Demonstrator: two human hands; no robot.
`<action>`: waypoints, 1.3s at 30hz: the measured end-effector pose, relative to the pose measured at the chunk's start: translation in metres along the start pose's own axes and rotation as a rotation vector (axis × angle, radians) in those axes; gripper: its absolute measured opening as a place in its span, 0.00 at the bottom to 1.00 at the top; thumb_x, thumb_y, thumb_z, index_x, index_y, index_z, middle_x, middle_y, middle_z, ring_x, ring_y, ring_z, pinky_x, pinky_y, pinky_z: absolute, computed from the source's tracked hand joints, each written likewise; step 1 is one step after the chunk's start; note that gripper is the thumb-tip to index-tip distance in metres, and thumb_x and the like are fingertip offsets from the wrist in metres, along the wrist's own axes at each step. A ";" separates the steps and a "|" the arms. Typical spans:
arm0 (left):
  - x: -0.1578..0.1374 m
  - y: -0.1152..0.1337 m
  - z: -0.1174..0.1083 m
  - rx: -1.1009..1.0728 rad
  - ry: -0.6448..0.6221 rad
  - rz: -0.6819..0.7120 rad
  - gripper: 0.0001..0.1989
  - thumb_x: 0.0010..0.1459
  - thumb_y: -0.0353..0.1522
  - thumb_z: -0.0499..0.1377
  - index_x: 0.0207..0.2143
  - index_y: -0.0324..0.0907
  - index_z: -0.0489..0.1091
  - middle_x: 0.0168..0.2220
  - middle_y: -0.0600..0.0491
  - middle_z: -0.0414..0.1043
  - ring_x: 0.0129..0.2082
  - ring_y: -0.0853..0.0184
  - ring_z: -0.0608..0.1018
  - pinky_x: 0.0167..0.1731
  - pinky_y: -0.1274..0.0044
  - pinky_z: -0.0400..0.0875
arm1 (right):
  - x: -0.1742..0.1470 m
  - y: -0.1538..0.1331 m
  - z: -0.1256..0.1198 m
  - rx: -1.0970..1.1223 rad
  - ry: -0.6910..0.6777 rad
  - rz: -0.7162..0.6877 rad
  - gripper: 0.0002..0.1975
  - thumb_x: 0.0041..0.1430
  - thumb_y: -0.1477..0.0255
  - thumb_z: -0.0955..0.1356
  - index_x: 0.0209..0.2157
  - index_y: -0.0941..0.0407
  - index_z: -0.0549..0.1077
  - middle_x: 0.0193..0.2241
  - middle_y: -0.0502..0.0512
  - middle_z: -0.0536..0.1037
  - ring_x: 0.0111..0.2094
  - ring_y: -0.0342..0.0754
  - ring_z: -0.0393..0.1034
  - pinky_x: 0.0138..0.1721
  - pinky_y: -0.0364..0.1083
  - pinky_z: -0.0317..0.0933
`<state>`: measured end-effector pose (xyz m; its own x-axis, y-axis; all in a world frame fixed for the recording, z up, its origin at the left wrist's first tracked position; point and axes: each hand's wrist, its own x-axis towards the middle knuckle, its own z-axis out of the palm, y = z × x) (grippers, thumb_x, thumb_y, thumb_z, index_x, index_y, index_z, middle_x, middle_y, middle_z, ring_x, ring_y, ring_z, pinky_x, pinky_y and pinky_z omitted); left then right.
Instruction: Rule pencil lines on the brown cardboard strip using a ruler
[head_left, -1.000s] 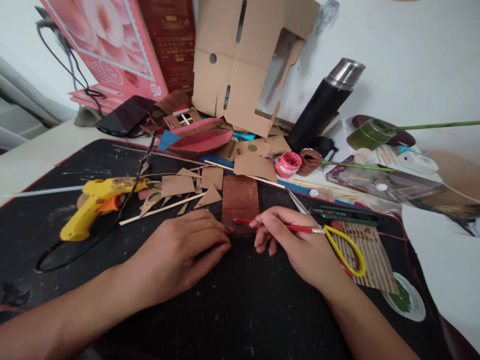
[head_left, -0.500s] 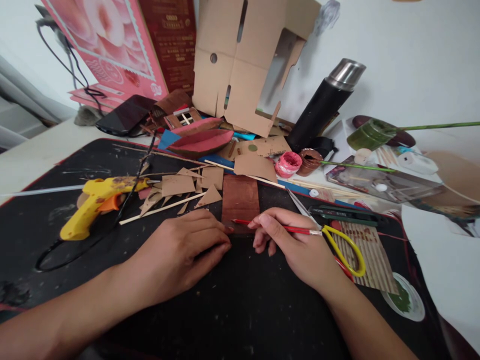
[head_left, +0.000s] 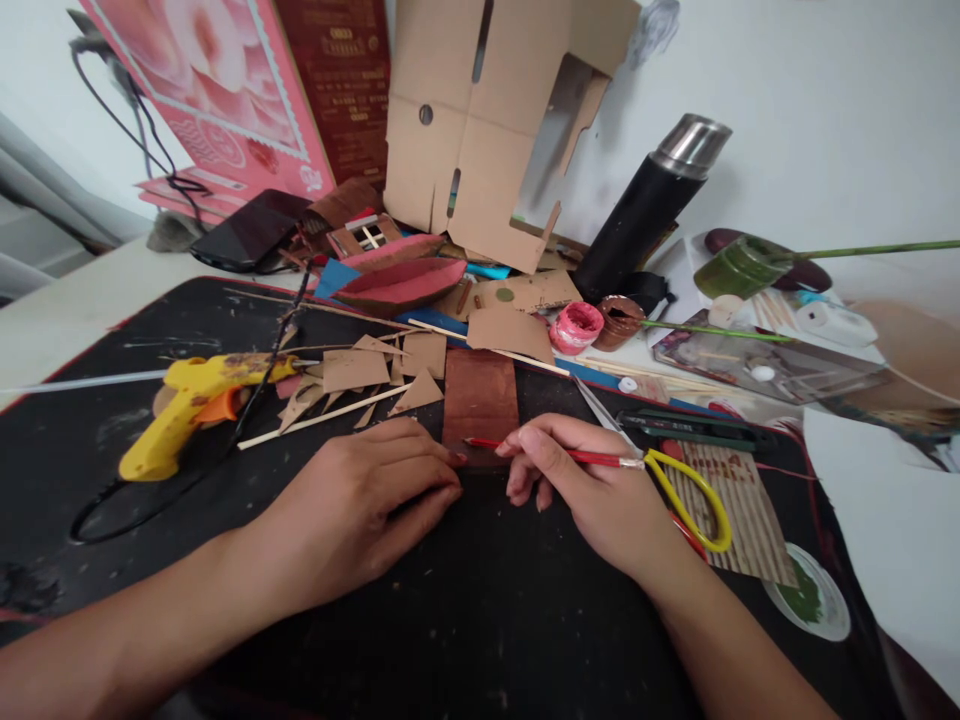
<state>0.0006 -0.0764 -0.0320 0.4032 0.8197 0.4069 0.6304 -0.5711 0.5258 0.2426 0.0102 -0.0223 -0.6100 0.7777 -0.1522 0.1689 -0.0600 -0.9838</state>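
1. The flat, brown-painted rectangular cardboard piece (head_left: 480, 398) lay on the black work mat (head_left: 487, 620) just above the centre of the frame, its long sides running away from the viewer. Its surface was a streaky reddish brown, darker along the near edge.
2. The left hand (head_left: 360, 505) rested palm-down at the centre left, fingers stretched flat and loosely together; the fingertips pressed at the lower left corner of the cardboard piece, gripping nothing.
3. The right hand (head_left: 592, 485) sat at the centre right, thumb and fingers pinched around a thin red-handled paintbrush (head_left: 555, 453) — the tip lay across the near edge of the cardboard piece, pointing left, and the metal ferrule stuck out to the right.
4. Behind that hand lay yellow-handled scissors (head_left: 690, 500) over a strip of ribbed corrugated card (head_left: 739, 520).
5. A yellow glue gun (head_left: 191, 400) lay at the middle left, with triangular cardboard offcuts (head_left: 360, 375) between it and the painted piece.
6. A small pink paint pot (head_left: 576, 328) and a black steel-topped flask (head_left: 649, 205) stood in the upper right.
7. Against the frame half a second earlier, almost nothing differed — both hands, the brush and the cardboard held the same places, with only a slight shift in the view.
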 end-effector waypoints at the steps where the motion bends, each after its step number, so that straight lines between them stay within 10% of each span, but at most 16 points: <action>1: 0.000 0.000 0.000 0.001 0.000 -0.001 0.09 0.76 0.28 0.58 0.44 0.41 0.78 0.43 0.51 0.85 0.43 0.65 0.84 0.47 0.73 0.78 | 0.000 0.000 0.000 -0.003 0.001 0.001 0.21 0.77 0.54 0.69 0.39 0.56 0.83 0.27 0.52 0.83 0.28 0.44 0.80 0.26 0.40 0.66; 39: 0.002 0.002 -0.001 -0.046 0.015 -0.011 0.08 0.75 0.25 0.58 0.45 0.42 0.77 0.44 0.51 0.85 0.44 0.64 0.84 0.44 0.74 0.80 | 0.000 0.001 -0.001 0.140 0.086 0.007 0.21 0.74 0.51 0.72 0.39 0.55 0.85 0.25 0.53 0.82 0.25 0.45 0.80 0.24 0.40 0.68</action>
<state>0.0019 -0.0763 -0.0294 0.3864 0.8252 0.4119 0.6034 -0.5640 0.5638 0.2433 0.0112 -0.0231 -0.5398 0.8271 -0.1564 0.0594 -0.1479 -0.9872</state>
